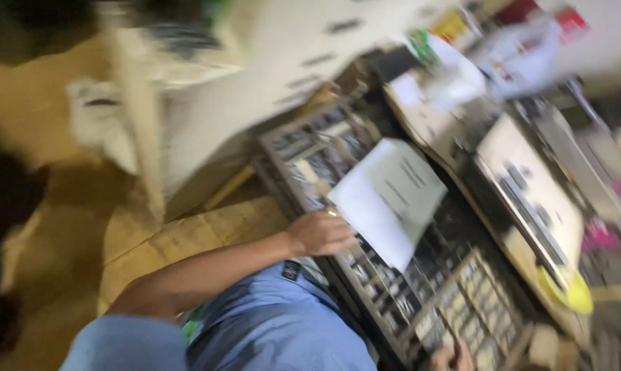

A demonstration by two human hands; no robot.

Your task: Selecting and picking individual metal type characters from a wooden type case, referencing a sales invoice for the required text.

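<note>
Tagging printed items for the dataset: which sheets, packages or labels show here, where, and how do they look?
White paper sheet: held by the left hand over the compartmented wooden tray; rectangular, faint grey lines.
Yellow and red packages: top edge, on the cluttered shelf; blurred.
White plastic bag: top right; crumpled, red patches.
Small dark label: on the blue shirt below the wrist; square.
</note>
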